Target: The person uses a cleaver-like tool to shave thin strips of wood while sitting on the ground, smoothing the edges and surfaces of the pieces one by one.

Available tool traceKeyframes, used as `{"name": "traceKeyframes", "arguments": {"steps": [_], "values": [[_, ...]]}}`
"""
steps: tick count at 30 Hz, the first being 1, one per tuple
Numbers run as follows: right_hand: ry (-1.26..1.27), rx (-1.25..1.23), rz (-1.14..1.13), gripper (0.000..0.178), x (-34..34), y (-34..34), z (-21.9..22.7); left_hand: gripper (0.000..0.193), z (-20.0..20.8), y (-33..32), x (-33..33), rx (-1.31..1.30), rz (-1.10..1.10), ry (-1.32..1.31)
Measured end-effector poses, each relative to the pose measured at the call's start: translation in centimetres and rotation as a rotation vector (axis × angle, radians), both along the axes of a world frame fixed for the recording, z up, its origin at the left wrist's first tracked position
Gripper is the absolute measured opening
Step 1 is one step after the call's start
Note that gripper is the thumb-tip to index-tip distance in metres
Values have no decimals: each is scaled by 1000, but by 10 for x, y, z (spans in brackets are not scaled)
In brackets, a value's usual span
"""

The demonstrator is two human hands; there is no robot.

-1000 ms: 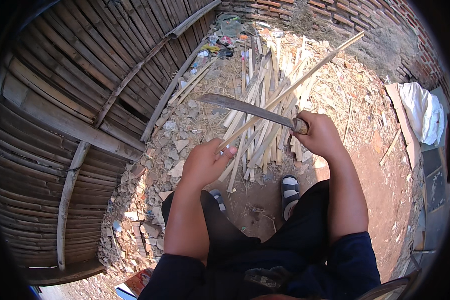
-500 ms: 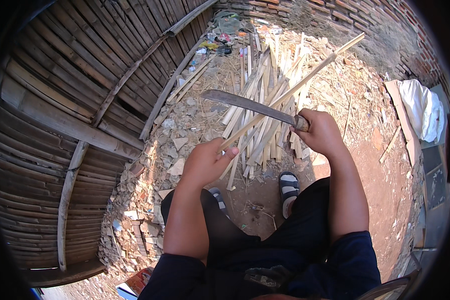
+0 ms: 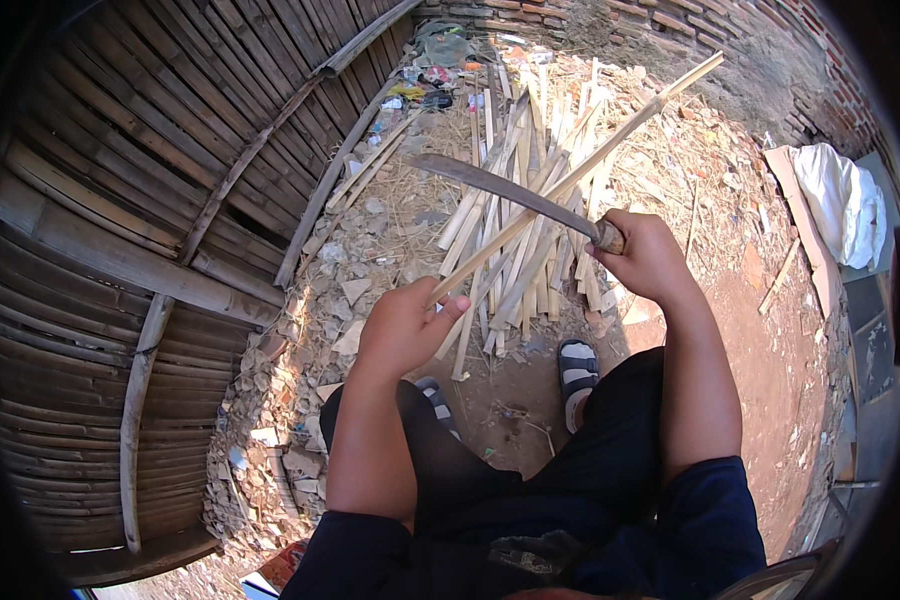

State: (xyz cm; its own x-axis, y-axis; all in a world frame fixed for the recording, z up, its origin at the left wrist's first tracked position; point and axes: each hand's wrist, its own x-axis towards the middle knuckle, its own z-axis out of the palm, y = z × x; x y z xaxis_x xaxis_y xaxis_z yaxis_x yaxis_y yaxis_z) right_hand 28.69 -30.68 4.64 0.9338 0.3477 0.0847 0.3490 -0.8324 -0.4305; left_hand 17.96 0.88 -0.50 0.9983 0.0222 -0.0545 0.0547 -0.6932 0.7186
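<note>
My left hand [image 3: 410, 325] is closed round the near end of a long bamboo strip [image 3: 625, 130], which slants up and away to the right. In my right hand [image 3: 642, 255] is the wooden handle of a machete [image 3: 510, 192]. Its dark blade points to the left and crosses the strip partway along; whether blade and strip touch, I cannot tell. Below them on the ground lies a loose pile of split bamboo strips [image 3: 535, 270], spread out in many directions.
A bamboo-slat wall [image 3: 120, 180] rises on the left, with broken rubble [image 3: 270, 450] along its foot. At the back stands a brick wall [image 3: 660, 25]. A white sack [image 3: 840, 205] lies at the right. My sandalled foot [image 3: 577, 375] is beside the pile's near end.
The machete has tilted, its tip rising slightly and its handle dropping a little, with my right hand slightly further right. My left hand still grips the strip. The view has shifted slightly.
</note>
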Motion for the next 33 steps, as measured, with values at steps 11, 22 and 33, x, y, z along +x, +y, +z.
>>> {"name": "traceKeyframes", "arguments": {"steps": [11, 22, 33], "values": [[-76, 194, -286, 32, 25, -39, -7, 42, 5, 0, -1, 61, 3, -27], [28, -68, 68, 33, 1, -5, 1, 45, 2, -2, -2, 0, 11, -51], [-35, 45, -39, 28, 1, -13, 3, 45, 1, -3, 0, -7, 5, -86]]}}
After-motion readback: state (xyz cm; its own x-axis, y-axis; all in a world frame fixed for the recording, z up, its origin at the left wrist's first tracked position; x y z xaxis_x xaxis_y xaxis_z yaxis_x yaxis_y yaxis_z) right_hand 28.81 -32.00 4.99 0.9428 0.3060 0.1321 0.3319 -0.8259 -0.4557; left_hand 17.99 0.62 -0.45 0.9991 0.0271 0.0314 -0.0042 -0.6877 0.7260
